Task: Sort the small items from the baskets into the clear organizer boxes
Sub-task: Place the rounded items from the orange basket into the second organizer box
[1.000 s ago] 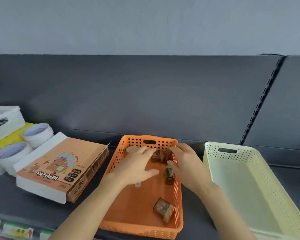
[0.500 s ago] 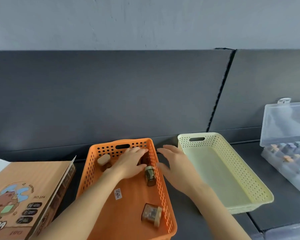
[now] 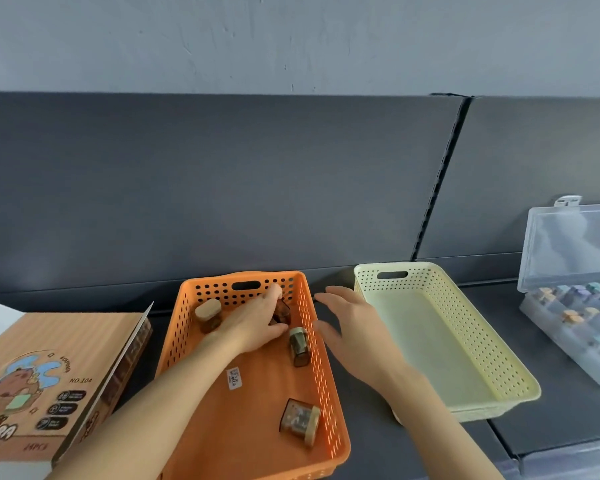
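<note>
Left hand (image 3: 253, 323) pinches a small brown plastic jar (image 3: 284, 311), likely light and slick, by its sides; right hand (image 3: 354, 327) spread, empty.

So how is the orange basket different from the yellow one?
The orange basket holds small brown jars; the pale yellow basket holds nothing. The left hand reaches into the orange basket and grips one of them; no hand is in the yellow one. Both are perforated plastic trays with a handle slot.
</note>
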Motion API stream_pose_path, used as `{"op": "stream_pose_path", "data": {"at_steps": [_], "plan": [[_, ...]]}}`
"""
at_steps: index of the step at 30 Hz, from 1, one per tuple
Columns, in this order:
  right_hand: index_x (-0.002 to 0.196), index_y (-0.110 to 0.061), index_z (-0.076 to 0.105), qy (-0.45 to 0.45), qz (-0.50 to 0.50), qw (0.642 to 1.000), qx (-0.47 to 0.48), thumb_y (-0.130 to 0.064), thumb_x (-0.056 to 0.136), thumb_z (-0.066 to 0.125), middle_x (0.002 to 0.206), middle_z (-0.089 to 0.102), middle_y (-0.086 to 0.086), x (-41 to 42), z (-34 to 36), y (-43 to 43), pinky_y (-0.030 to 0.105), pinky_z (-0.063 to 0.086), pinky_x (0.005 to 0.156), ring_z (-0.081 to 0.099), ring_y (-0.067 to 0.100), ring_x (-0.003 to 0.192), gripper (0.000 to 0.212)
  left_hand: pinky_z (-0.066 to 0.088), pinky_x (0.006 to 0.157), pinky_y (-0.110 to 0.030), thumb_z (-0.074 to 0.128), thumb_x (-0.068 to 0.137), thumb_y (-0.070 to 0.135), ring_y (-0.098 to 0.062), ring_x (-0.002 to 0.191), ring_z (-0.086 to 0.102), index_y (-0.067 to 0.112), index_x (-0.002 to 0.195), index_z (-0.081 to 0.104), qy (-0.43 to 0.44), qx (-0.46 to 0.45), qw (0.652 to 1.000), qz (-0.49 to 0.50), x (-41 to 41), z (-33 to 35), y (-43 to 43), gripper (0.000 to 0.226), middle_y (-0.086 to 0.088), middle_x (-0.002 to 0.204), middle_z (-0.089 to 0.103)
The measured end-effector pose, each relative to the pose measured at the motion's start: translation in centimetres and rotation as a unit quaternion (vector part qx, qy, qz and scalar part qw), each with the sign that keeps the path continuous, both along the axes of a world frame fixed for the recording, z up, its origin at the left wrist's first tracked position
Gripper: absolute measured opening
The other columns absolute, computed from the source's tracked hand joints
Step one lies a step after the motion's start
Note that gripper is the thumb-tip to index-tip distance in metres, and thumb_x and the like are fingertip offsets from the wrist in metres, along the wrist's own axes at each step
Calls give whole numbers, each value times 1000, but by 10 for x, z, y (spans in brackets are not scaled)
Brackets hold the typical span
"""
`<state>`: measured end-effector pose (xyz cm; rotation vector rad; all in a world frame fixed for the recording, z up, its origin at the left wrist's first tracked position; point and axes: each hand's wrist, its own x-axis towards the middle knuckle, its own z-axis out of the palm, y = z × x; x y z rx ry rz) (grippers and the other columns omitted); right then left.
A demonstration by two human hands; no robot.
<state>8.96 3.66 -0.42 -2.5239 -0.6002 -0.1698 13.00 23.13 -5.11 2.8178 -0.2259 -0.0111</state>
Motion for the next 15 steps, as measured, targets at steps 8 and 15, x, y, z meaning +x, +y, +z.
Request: {"op": "stream_pose_path", "data": {"at_steps": [8,15], "plan": [[138,-23,44,-7,59,997,-49,-33,96,50,143,42,-6,1,-2,11,20,41,97,46,12,126,44,47,68,-23,62,88,36,-3,77,55,26,115,40,-110,-107,983,98,-42,25,13,36,13,95,56],[124,-21,53,-17,140,969,-201,-25,88,58,124,53,0,21,-18,39,34,48,95,53,20,113,36,37,64,-8,63,88,33,-4,90,54,28,120,42,-125,-226,953,155,-85,31,31,39,14,103,54]]}}
